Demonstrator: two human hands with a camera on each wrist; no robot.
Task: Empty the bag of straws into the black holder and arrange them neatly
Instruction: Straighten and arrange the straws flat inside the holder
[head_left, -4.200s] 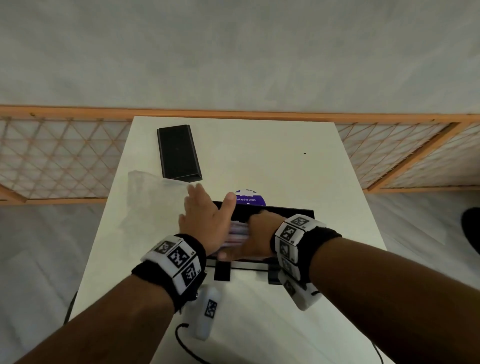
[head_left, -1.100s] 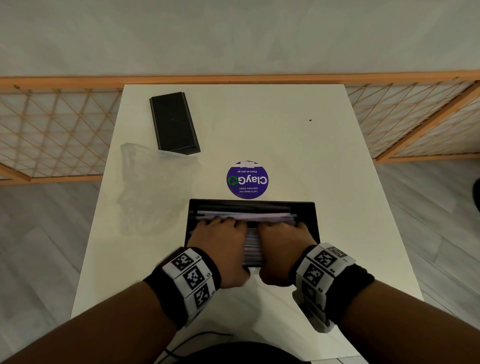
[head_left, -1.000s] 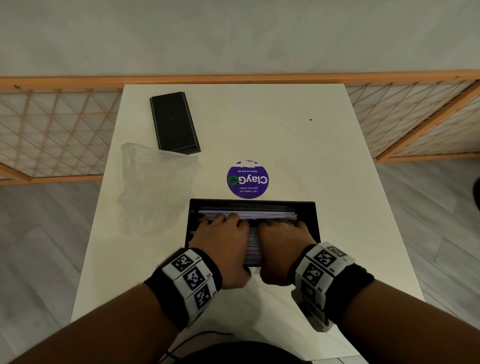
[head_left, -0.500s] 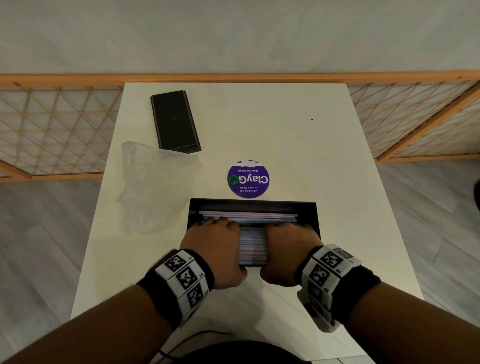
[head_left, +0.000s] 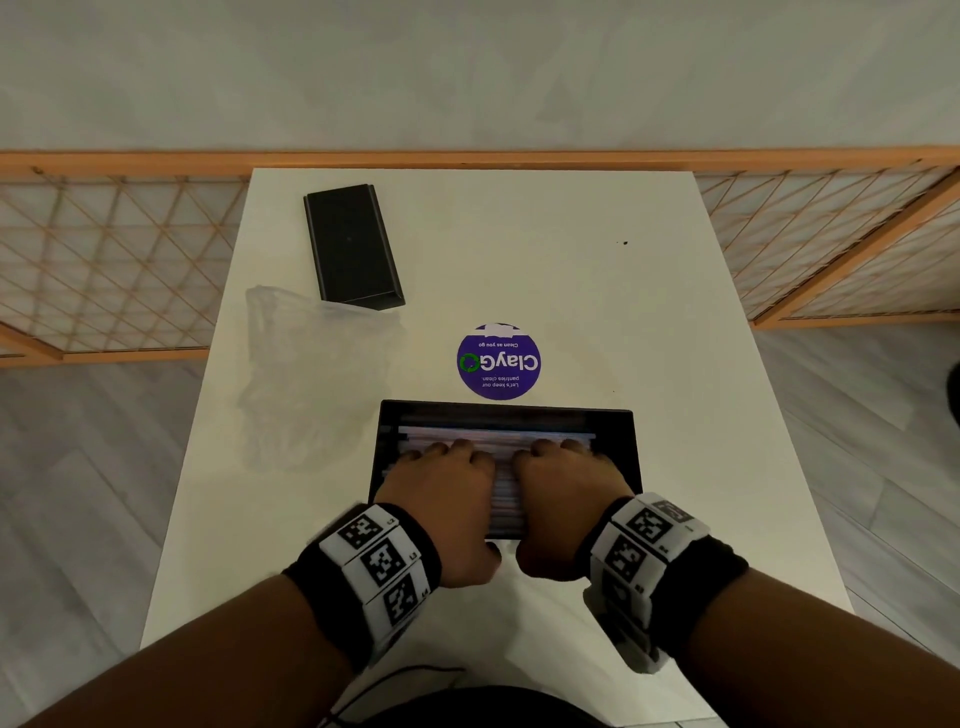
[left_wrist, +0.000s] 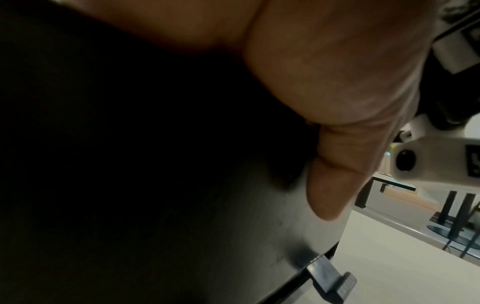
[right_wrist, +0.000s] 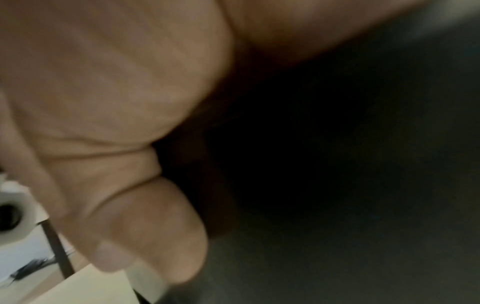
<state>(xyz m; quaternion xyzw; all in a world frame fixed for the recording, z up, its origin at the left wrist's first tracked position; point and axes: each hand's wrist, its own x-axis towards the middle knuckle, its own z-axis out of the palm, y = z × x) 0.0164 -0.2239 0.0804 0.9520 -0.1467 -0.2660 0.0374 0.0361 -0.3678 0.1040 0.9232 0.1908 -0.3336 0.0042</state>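
While the black holder (head_left: 621, 441) sits at the desk's near edge, left hand (head_left: 441, 499) and right hand (head_left: 566, 493) press curled fingers onto the straws (head_left: 501, 447).

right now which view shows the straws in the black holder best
The head view. It looks down into the black holder, where the straws lie lengthwise in a stack under the left hand and right hand. Both wrist views show only palm, thumb and the holder's dark outer wall; no straws are visible there.

Blurred close-up of the right hand (right_wrist: 111, 107), its thumb (right_wrist: 145, 236) pressed against the dark wall of the black holder (right_wrist: 337, 226), a pale table (right_wrist: 85, 290) below.
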